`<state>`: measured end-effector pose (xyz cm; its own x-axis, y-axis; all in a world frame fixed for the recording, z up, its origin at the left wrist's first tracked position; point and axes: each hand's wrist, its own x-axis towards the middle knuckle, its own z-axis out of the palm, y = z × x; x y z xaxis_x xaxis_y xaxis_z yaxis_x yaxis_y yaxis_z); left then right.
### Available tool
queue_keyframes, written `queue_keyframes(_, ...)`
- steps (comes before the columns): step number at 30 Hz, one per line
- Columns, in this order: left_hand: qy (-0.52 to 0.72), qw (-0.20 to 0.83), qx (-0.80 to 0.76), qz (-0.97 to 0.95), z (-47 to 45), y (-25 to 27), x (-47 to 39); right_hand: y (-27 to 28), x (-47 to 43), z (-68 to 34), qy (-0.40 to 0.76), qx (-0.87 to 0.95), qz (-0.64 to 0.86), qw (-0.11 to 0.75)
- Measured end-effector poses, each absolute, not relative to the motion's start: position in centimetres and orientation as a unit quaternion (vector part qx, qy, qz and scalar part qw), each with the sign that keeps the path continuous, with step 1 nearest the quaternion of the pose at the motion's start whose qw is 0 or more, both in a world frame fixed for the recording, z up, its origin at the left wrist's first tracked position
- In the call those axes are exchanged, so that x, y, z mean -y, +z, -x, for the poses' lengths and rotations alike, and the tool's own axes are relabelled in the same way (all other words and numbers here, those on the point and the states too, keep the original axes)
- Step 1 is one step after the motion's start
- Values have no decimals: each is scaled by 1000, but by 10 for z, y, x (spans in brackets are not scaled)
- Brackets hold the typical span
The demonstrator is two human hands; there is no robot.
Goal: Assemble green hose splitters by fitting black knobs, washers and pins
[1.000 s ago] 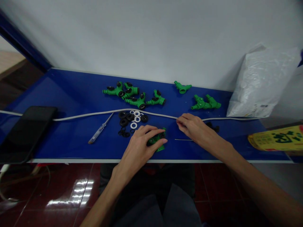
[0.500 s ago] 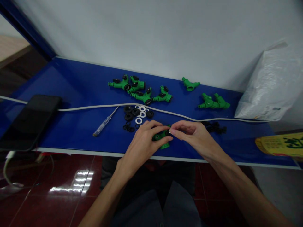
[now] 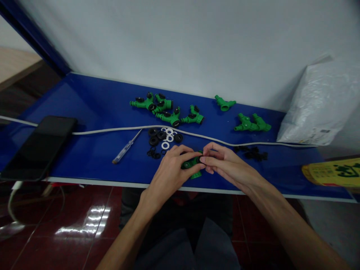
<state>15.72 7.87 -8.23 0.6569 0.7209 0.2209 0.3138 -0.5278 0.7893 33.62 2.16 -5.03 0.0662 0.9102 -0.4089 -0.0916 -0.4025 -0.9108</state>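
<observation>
Along the blue bench's (image 3: pixel 94 155) near edge, the left hand (image 3: pixel 170 165) clasped a green plastic branched fitting (image 3: pixel 190 164); the right hand (image 3: pixel 226 161) met its right end, its grip too hidden to tell.

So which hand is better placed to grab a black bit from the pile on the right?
Probably the right hand: the black pieces lie on its side, close by. The left hand is farther off and holds the green fitting.

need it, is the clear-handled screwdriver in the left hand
No, the left hand grips a green fitting; the screwdriver lies on the table.
</observation>
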Motion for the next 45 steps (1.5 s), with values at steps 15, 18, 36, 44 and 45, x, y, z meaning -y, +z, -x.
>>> queue_keyframes(15,269,378,-326,-824,-157,-80,-78,-72,59,-434,-22,732,663,153)
queue_keyframes(18,277,381,-327,-819,-157,-78,-76,-78,61,-436,-82,749,650,99)
queue_keyframes(36,280,402,-311,-814,-157,-80,-78,21,6,-385,-7,829,537,154)
queue_keyframes(44,284,401,-310,-814,-156,-81,-77,20,4,-383,-38,840,527,125)
queue_keyframes(45,284,401,-310,-814,-156,-80,-77,19,5,-383,-38,839,529,122)
